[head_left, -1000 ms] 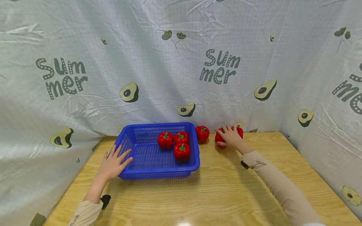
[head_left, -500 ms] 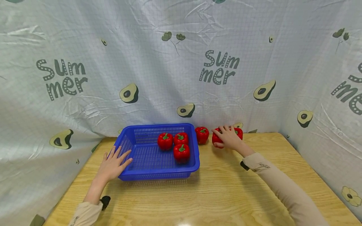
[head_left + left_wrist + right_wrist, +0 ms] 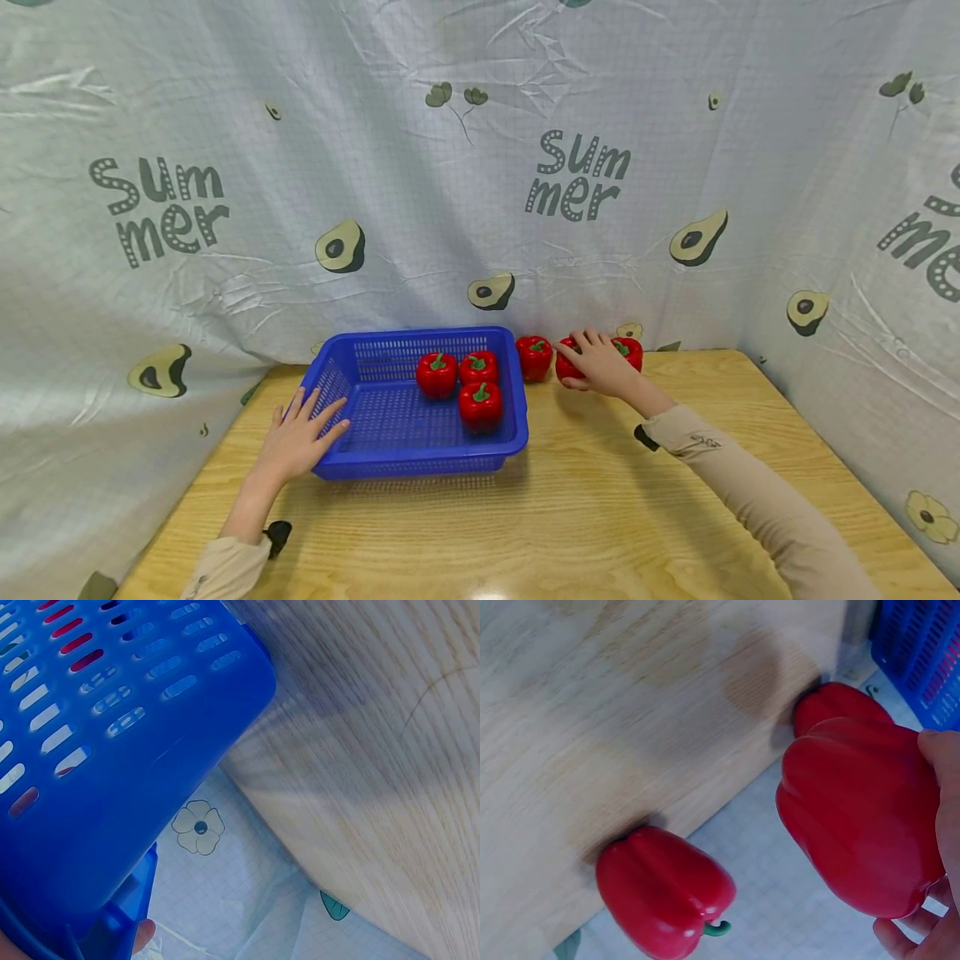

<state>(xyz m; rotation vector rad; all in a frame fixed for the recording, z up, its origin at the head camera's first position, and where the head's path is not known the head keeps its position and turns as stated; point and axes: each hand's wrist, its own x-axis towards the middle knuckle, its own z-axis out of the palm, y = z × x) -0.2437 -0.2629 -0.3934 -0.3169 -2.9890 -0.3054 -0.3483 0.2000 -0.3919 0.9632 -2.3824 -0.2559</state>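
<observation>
My right hand [image 3: 606,367] grips a red bell pepper [image 3: 855,817] from above, with the thumb on one side and fingertips on the other. In the right wrist view the held pepper overlaps a second bell pepper [image 3: 836,709] that stands by the basket; a third bell pepper [image 3: 664,892] sits on the table on the other side. My left hand [image 3: 292,442] rests with spread, straight fingers on the left rim of a blue plastic basket [image 3: 412,452]. Three bell peppers [image 3: 480,408] with green stems stand in the basket's right part.
The wooden table [image 3: 570,517] carries everything and ends at a pale printed curtain [image 3: 420,208] behind and at both sides. Slotted basket wall [image 3: 150,787] fills much of the left wrist view. Black wrist straps [image 3: 278,537] sit at both cuffs.
My right hand has moved a little left with the bell pepper, toward the basket, and more of the rightmost pepper shows. The left hand and basket stay in place.
</observation>
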